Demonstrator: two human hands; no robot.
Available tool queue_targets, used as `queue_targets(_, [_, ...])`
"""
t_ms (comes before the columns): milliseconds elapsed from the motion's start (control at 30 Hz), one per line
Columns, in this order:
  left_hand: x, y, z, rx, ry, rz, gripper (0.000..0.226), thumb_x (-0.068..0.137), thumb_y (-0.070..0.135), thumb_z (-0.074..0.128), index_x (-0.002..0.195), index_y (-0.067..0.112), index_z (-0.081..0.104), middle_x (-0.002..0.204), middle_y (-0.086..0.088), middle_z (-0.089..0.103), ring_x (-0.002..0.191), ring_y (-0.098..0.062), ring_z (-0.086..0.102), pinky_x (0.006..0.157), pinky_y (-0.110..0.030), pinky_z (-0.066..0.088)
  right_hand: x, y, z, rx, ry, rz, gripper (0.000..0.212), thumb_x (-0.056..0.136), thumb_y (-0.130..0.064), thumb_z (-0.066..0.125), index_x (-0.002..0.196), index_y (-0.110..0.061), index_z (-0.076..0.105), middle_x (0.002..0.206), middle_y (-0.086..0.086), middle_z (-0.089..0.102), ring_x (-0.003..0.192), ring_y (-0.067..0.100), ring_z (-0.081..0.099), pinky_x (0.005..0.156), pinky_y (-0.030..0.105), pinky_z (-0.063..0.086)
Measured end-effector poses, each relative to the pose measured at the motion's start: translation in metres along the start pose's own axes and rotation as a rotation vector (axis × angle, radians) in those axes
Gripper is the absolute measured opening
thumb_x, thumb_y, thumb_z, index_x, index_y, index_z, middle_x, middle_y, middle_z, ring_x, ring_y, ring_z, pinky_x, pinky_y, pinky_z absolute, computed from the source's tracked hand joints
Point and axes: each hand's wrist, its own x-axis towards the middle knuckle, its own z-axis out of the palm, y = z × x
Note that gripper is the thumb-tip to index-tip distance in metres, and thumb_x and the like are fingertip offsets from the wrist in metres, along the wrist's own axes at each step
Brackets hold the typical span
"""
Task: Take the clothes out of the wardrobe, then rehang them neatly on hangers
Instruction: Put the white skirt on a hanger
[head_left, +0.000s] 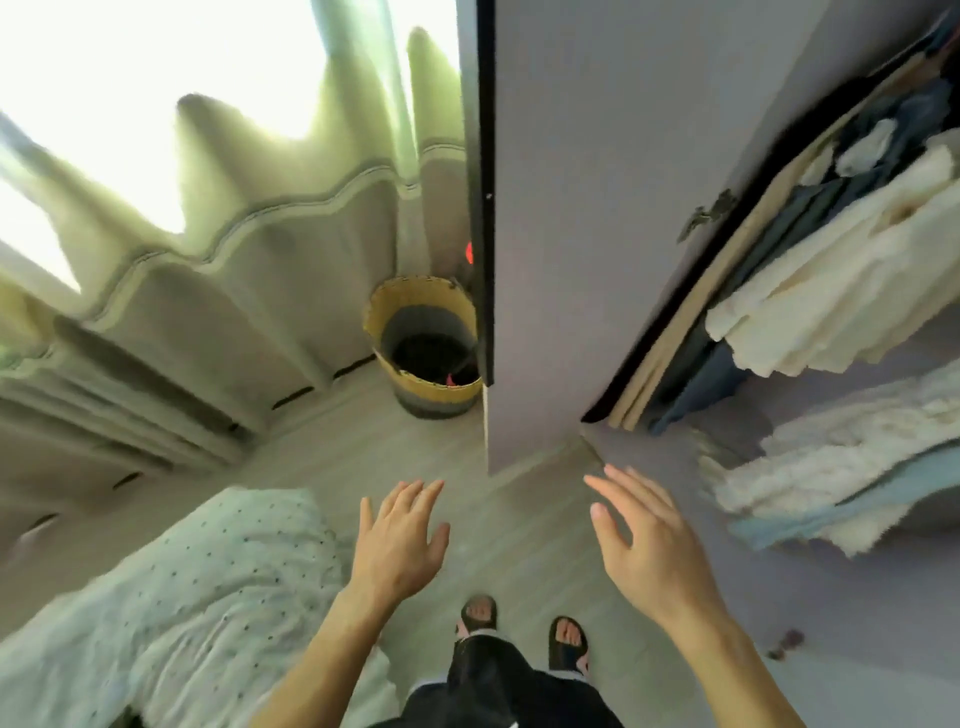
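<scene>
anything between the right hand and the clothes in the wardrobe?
Nothing visible. The wardrobe door stands open, left of the right hand. The cream garment hangs exposed up and to the right of that hand.

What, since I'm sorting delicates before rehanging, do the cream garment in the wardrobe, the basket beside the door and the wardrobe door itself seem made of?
The cream garment: likely fleece or sherpa, matte; its surface looks nubby with fuzzy edges. The basket: probably woven rope or fibre, matte, in ribbed yellow and grey bands. The wardrobe door: seemingly painted or laminated board, smooth, pale lilac with a dark edge.
</scene>
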Motion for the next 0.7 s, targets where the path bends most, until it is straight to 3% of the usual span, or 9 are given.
queue_targets(100, [-0.055, -0.024, 0.023, -0.056, -0.015, -0.222, 0.060, 0.101, 0.049, 0.040, 0.156, 0.034, 0.022, 0.162, 0.005, 0.027, 0.152, -0.018, 0.016, 0.122, -0.055, 0.007, 0.009, -0.021, 0.015, -0.040, -0.162, -0.188, 0.038, 0.102, -0.040, 0.045, 0.138, -0.036, 0.055, 0.150, -0.015, 0.044, 0.144, 0.005, 0.026, 0.114, 0.024, 0.020])
queue_targets(200, [-0.108, -0.037, 0.045, -0.157, 0.082, -0.449, 0.059, 0.101, 0.048, 0.040, 0.156, 0.034, 0.024, 0.162, 0.006, 0.028, 0.150, -0.017, 0.021, 0.122, -0.054, 0.011, 0.015, -0.041, 0.031, -0.077, -0.310, -0.401, 0.038, 0.101, -0.040, 0.046, 0.138, -0.037, 0.055, 0.151, -0.015, 0.043, 0.145, 0.005, 0.025, 0.115, 0.023, 0.015])
queue_targets(333, [-0.189, -0.038, 0.083, -0.309, 0.193, -0.718, 0.059, 0.097, 0.048, 0.041, 0.153, 0.032, 0.031, 0.158, 0.006, 0.035, 0.144, -0.017, 0.033, 0.117, -0.047, 0.025, 0.012, -0.071, 0.056, -0.161, -0.477, -0.743, 0.038, 0.101, -0.035, 0.046, 0.137, -0.033, 0.057, 0.149, -0.010, 0.047, 0.146, 0.010, 0.028, 0.121, 0.035, 0.026])
queue_targets(500, [-0.293, -0.016, 0.126, -0.513, 0.310, -1.052, 0.056, 0.101, 0.046, 0.040, 0.155, 0.035, 0.027, 0.159, 0.008, 0.030, 0.146, -0.013, 0.027, 0.119, -0.042, 0.017, -0.026, -0.123, 0.093, -0.165, -0.632, -1.029, 0.034, 0.100, -0.033, 0.052, 0.133, -0.033, 0.060, 0.147, -0.009, 0.050, 0.145, 0.013, 0.031, 0.119, 0.033, 0.028])
queue_targets(700, [-0.394, -0.011, 0.170, -0.697, 0.459, -1.389, 0.055, 0.101, 0.047, 0.039, 0.154, 0.036, 0.027, 0.160, 0.007, 0.030, 0.145, -0.015, 0.030, 0.120, -0.042, 0.021, -0.100, -0.192, 0.121, -0.164, -0.803, -1.352, 0.037, 0.100, -0.038, 0.051, 0.137, -0.036, 0.056, 0.150, -0.014, 0.044, 0.147, 0.011, 0.027, 0.119, 0.033, 0.027])
